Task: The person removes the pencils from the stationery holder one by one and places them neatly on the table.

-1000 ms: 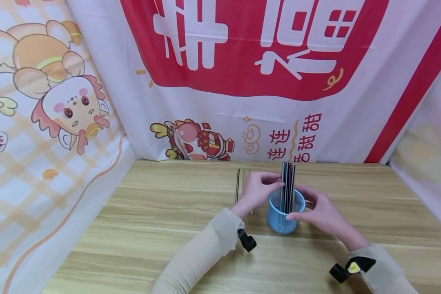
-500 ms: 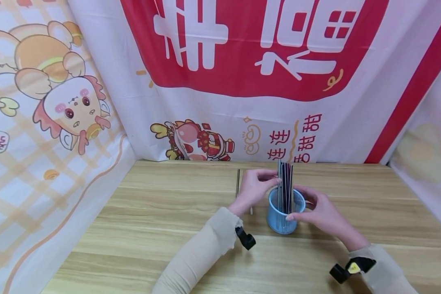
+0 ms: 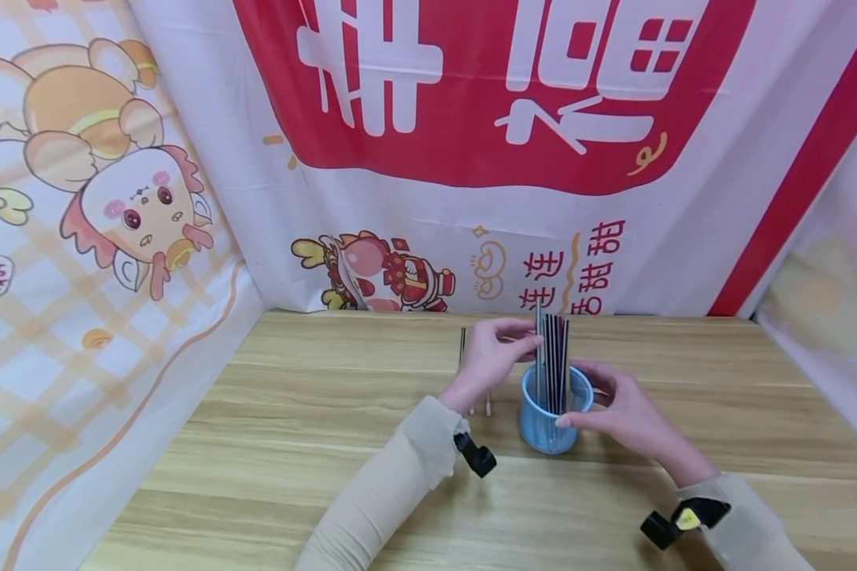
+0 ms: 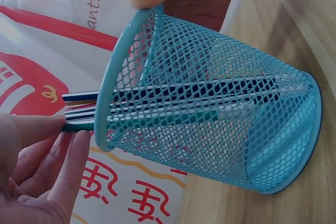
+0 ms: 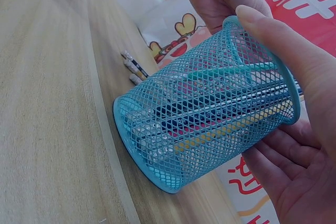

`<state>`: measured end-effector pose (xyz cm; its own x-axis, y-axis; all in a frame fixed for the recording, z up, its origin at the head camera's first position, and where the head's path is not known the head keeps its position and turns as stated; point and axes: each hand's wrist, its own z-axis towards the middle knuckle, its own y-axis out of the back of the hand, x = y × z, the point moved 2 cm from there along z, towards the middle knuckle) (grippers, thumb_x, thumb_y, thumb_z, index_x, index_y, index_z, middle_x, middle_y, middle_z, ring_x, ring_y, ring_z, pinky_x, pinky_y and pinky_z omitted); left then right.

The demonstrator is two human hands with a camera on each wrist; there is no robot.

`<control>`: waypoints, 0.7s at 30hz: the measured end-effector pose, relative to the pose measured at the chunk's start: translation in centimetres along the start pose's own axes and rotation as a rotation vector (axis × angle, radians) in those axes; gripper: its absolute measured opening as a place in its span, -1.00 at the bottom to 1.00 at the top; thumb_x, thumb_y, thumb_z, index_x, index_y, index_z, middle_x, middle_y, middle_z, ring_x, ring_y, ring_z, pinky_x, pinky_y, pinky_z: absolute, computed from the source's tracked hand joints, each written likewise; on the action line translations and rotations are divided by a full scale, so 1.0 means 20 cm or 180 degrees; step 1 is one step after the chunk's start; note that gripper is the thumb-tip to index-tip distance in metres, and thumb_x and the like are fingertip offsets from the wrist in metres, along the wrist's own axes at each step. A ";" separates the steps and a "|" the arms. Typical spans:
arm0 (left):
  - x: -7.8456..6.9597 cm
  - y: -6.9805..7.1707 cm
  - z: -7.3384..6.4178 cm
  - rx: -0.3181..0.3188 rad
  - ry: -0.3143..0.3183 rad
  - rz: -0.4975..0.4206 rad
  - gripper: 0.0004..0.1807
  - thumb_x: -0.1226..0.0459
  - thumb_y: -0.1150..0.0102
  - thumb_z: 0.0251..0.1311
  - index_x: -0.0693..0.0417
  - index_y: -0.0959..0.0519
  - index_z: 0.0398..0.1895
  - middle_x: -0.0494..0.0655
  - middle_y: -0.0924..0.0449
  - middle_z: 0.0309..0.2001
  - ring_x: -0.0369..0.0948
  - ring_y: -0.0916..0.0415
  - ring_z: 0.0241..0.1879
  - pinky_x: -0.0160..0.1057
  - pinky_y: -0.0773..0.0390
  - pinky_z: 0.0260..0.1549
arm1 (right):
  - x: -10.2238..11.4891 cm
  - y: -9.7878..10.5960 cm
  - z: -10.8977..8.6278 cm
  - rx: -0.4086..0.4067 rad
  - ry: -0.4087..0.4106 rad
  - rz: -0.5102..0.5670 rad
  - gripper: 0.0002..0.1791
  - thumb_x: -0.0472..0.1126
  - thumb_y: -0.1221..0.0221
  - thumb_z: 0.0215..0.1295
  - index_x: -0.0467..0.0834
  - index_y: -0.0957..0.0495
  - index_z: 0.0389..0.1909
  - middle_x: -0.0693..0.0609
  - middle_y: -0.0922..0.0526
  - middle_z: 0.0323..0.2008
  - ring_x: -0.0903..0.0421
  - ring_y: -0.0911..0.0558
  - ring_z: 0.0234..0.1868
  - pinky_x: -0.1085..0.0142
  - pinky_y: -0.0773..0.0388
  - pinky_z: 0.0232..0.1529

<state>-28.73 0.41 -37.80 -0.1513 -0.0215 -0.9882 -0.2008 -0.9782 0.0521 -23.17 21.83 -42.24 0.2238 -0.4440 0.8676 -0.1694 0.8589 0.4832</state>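
A light-blue mesh pencil cup (image 3: pixel 543 434) stands upright on the wooden table, holding several pencils (image 3: pixel 559 357) with their pale eraser ends down. My right hand (image 3: pixel 620 411) grips the cup's rim from the right, thumb in front and fingers behind. On the other side, my left hand (image 3: pixel 491 355) pinches a green pencil (image 4: pixel 184 118) near its top. That pencil rises above the others, its lower end still within the mesh wall in the left wrist view. Dark and yellow pencils fill the rest of the bunch.
Several loose pencils (image 5: pixel 135 69) lie on the table left of the cup, partly hidden behind my left hand in the head view. A printed white and red cloth (image 3: pixel 428 198) hangs along the table's back edge (image 3: pixel 357 312). Another printed cloth (image 3: pixel 207 349) borders the left side.
My left hand has moved slightly up and left, drawing the green pencil higher and apart from the bunch. The right hand and cup have stayed in place.
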 end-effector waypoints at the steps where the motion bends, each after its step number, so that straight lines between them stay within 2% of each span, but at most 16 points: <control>1: -0.01 0.00 0.00 -0.0002 -0.0010 -0.0010 -0.74 0.35 -0.43 0.23 0.09 -0.73 -0.02 -0.16 -0.73 -0.27 -0.18 -0.73 -0.28 -0.27 -0.74 -0.27 | 0.00 0.00 0.00 -0.0003 0.0001 0.0000 -0.08 -0.05 -0.55 0.10 -0.23 -0.34 0.43 -0.22 -0.47 0.33 -0.20 -0.48 0.30 -0.10 -0.42 0.29; 6: -0.04 0.02 0.01 -0.0075 -0.0123 -0.0117 -0.74 0.36 -0.45 0.20 0.05 -0.72 -0.05 -0.15 -0.73 -0.25 -0.17 -0.72 -0.25 -0.24 -0.74 -0.26 | 0.00 0.00 0.00 0.0000 0.0039 0.0023 -0.07 -0.07 -0.57 0.08 -0.22 -0.34 0.42 -0.20 -0.47 0.33 -0.17 -0.49 0.30 -0.07 -0.44 0.28; 16: -0.11 0.07 0.05 -0.0283 -0.0371 -0.0484 -0.75 0.42 -0.46 0.15 0.15 -0.68 -0.11 -0.04 -0.74 -0.22 -0.09 -0.73 -0.24 -0.19 -0.75 -0.24 | 0.00 0.01 0.00 0.0012 0.0150 0.0090 -0.11 -0.12 -0.57 0.07 -0.23 -0.38 0.40 -0.19 -0.50 0.30 -0.13 -0.52 0.27 0.08 -0.48 0.26; 21: -0.15 0.10 0.05 -0.0364 -0.0451 -0.0565 -0.75 0.41 -0.46 0.15 0.17 -0.68 -0.11 -0.01 -0.74 -0.22 -0.06 -0.73 -0.22 -0.17 -0.75 -0.22 | 0.00 0.01 0.00 0.0021 0.0113 0.0092 -0.09 -0.10 -0.58 0.06 -0.21 -0.37 0.41 -0.18 -0.50 0.31 -0.13 -0.51 0.28 0.04 -0.46 0.27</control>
<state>-29.69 -1.35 -34.63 -0.2592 0.1739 -0.9500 -0.1269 -0.9813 -0.1450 -23.18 22.00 -42.09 0.2527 -0.4097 0.8765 -0.1824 0.8695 0.4590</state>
